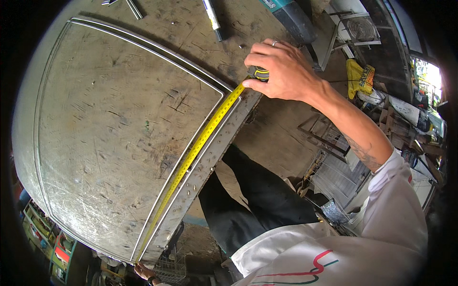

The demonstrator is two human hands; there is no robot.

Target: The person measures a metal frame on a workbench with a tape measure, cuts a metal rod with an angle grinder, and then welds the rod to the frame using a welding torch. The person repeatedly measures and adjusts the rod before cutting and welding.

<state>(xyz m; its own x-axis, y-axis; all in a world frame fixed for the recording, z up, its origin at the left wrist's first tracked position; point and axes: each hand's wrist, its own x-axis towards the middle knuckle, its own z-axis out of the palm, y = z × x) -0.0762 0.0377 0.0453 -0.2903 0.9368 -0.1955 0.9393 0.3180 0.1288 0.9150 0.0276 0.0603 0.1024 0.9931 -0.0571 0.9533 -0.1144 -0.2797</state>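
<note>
My right hand point(286, 71) is closed round the black and yellow case of a tape measure point(260, 73) at the far corner of the table's near edge. From there the yellow tape blade point(195, 148) runs out straight to the lower left. It lies along one side of a thin metal rod frame point(164, 190), between its two parallel rods. At the blade's other end, by the frame's near-left corner, my left hand point(143, 270) pinches the tip; its fingers look small and partly hidden. The large four-sided frame rests flat on the worktable.
The scratched metal worktable point(114, 128) has a perforated edge strip. At its far side lie a marker point(212, 19), short metal tubes point(134, 8) and a teal and black power tool point(291, 19). A yellow bag point(360, 78) and piled scrap stand on the right. Shelves point(40, 229) stand lower left.
</note>
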